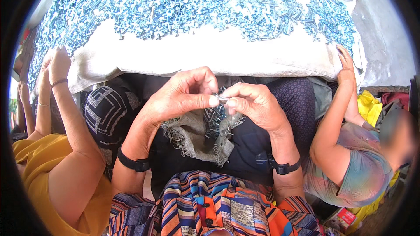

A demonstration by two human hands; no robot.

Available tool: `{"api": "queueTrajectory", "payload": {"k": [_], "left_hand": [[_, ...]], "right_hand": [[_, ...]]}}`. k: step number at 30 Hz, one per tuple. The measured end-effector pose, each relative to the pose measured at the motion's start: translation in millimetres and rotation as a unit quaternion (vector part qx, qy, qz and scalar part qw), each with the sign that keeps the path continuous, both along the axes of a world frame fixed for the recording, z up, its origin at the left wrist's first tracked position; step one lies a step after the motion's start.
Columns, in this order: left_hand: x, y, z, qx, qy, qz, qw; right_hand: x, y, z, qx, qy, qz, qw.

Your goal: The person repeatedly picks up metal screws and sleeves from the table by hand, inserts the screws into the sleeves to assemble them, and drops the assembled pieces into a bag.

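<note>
My left hand (181, 96) and my right hand (259, 105) meet above my lap. Thumb and forefinger of each are pinched on a small silvery metal piece (222, 99) between them; its exact shape is hard to make out. Just below, a frayed grey-beige sackcloth (188, 133) lies over my lap. In its fold sit several shiny metal pieces (213, 122), partly covered by my fingers and the cloth.
Ahead, a large heap of small bluish-silver metal pieces (175, 6) spreads over a white cloth-covered table (183, 57). A person in a yellow top (83, 192) works close on my left, another in a multicoloured top (367, 170) on my right. Yellow cloth (368, 107) lies at the right.
</note>
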State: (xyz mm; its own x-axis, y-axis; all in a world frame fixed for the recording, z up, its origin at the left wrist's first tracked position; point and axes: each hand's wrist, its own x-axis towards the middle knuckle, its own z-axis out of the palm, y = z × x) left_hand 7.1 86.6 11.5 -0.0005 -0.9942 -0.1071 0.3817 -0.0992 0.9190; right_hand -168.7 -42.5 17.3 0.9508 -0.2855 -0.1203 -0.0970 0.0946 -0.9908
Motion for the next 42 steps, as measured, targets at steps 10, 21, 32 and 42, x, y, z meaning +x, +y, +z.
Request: {"api": "queueTrajectory", "payload": {"k": [10, 21, 32, 42], "left_hand": [[11.0, -71.0, 0.1, -0.032, -0.486, 0.192, 0.852], [-2.1, -139.3, -22.3, -0.048, -0.657, 0.254, 0.708], [-0.6, -121.0, -17.2, -0.058, -0.676, 0.244, 0.693], [13.6, -84.8, 0.6, -0.099, -0.559, 0.261, 0.780]], "right_hand": [[18.4, -107.2, -8.3, -0.447, 0.044, -0.286, 0.847], [31.4, -120.2, -18.4, -0.592, 0.073, -0.260, 0.759], [24.8, -92.7, -21.7, -0.538, -0.027, -0.318, 0.780], [21.2, -44.0, -8.0, -0.061, -0.082, -0.268, 0.958]]}}
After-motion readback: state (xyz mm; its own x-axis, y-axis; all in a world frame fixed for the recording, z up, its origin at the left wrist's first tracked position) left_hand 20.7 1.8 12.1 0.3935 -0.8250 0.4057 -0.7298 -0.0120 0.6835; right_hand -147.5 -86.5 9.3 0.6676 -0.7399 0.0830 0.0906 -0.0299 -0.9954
